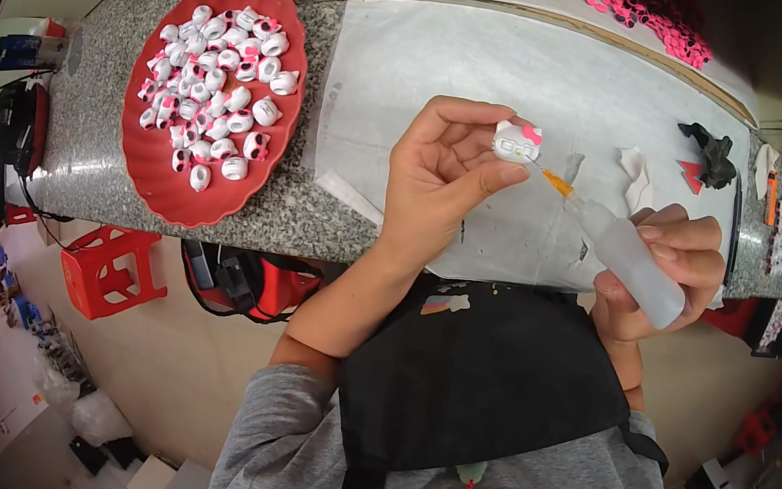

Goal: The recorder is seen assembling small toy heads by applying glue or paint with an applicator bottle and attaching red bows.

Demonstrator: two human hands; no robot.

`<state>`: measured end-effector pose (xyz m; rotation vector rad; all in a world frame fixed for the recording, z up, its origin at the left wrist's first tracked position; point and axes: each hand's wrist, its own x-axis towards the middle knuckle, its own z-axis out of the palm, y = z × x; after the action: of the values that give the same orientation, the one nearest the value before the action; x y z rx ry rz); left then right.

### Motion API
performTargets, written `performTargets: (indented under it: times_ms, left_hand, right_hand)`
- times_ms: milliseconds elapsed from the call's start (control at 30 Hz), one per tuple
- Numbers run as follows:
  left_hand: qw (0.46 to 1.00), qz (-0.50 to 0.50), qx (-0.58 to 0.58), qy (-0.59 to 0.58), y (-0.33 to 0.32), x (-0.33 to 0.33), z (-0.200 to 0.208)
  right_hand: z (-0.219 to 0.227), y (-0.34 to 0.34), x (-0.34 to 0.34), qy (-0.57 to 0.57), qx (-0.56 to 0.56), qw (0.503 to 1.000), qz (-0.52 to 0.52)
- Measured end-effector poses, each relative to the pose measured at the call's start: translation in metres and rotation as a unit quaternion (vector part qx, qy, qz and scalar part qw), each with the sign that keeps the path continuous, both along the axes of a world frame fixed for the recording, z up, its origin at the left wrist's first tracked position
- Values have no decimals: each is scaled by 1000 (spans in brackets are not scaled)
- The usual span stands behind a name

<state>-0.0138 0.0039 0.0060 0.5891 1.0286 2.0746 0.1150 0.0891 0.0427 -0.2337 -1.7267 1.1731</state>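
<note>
My left hand (437, 175) pinches a small white cat-head piece (514, 147) with a pink bow between thumb and fingers. It is held up over the white sheet covering the worktop. My right hand (676, 262) is wrapped round a translucent squeeze bottle (643, 280), tilted with its orange needle tip (556, 182) toward the left. The thin needle reaches the lower right edge of the cat head; whether it touches cannot be made out. To the left, a red scalloped tray (189, 206) bears many similar white heads, some showing pink and black parts.
White sheeting (388, 62) lies over the granite worktop (89, 134). A crumpled tissue (635, 180) and a black crumpled item (712, 159) lie at the right. Pink pieces (651, 25) are heaped on the back ledge. Below the edge stand a red stool (103, 277) and a bag (279, 286).
</note>
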Motion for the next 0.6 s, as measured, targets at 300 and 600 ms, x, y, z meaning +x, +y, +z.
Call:
performTargets:
  times_ms: [300,600]
  left_hand:
    - [1000,-13,-9,0,0,1,1]
    - [1000,-15,11,-18,0,0,-3]
  right_hand:
    - [-2,6,-2,43,52,997,46]
    - [0,5,-1,51,44,997,42]
